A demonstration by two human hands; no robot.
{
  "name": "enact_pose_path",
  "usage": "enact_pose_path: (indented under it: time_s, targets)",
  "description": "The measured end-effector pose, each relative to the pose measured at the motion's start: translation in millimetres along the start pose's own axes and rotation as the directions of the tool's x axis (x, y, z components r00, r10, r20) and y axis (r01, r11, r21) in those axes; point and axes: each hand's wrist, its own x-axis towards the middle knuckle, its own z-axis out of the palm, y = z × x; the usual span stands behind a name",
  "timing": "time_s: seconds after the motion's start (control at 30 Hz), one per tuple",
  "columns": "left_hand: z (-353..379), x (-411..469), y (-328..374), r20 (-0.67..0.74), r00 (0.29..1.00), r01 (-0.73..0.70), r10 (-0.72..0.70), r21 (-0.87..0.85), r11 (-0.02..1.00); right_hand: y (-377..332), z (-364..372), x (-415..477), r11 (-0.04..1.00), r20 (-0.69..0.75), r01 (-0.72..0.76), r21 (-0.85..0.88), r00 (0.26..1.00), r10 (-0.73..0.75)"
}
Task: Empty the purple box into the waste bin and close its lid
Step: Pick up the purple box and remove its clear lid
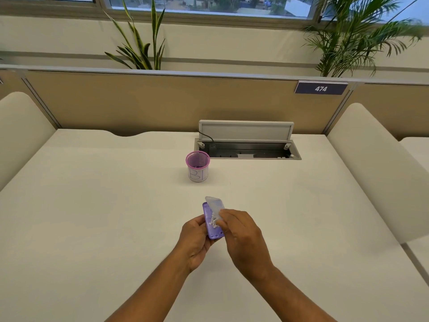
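I see the left hand gripping the purple box above the table, right hand lifting its clear lid; waste bin well beyond

A white desk carried an open cable tray before a tan partition bearing a "474" sign, with plants behind.

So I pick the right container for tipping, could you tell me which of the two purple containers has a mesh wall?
The waste bin, the round pink-rimmed cup standing alone farther back on the desk. The purple box is flat, solid plastic, held in both hands.
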Motion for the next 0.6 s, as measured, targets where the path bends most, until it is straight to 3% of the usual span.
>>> enact_pose_path:
  time_s: [0.13,0.2,0.37,0.6]
  targets:
    - [-1,-1,3,0.008,1.000,0.002,-0.002,0.035,0.999,1,-5,6,0.969,-0.008,-0.213,0.127,0.976,0.216]
    - [-2,1,3,0.006,1.000,-0.002,0.002,0.049,0.999,2,-6,8,0.915,-0.023,-0.352,0.199,0.931,0.363]
    - [-7,8,2,0.008,1.000,-0.007,0.007,0.044,0.999,20,-5,14,0.694,-0.044,-0.640,0.329,0.724,0.688]
    - [-14,14,-1,0.000,1.000,0.016,-0.016,0.022,1.000,58,-1,8,0.398,0.042,-0.816,0.420,0.455,0.889]
